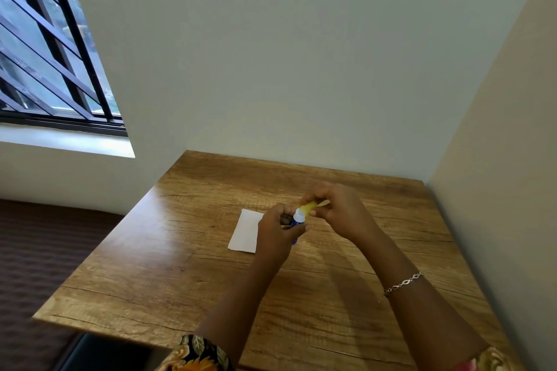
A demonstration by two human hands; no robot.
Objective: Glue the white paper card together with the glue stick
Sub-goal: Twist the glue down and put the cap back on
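A white paper card [244,230] lies flat on the wooden table [187,250], partly hidden behind my left hand. My left hand [275,235] is closed around the blue body of the glue stick [298,220], whose white neck shows at the top. My right hand [334,211] grips the yellow cap [310,207] at the glue stick's tip. Both hands are held together just above the table, to the right of the card. Whether the cap is on or off the neck is unclear.
The table stands in a corner, with walls at the back and right [497,190]. A barred window [45,54] is at the upper left. Dark floor [36,250] lies beyond the table's left edge. A bracelet [402,283] is on my right wrist.
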